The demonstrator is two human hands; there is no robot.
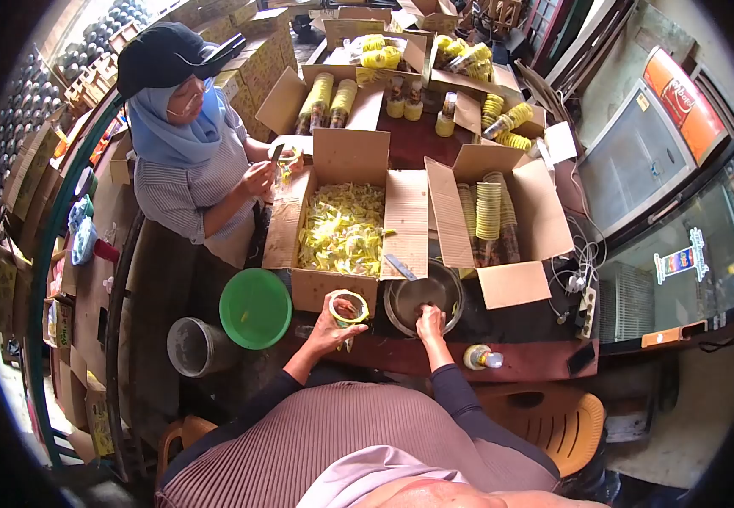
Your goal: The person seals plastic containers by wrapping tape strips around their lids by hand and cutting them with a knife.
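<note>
The left hand [331,330] is clamping around a round, yellow-rimmed cup [347,306] beside the round grey metal bowl [407,298], where the right hand [430,323] is hanging over (its grip, I can't tell).

That head-worn camera looks forward and down, close over the left hand [331,330], right hand [431,323] and table [532,361].

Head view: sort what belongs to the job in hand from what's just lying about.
Likely part of the job:
cup, held in the left hand
metal bowl, with the right hand in or over it
yellow strips, in an open box

Likely just lying about:
what looks like a phone, on the table
power strip, beyond the phone
</note>
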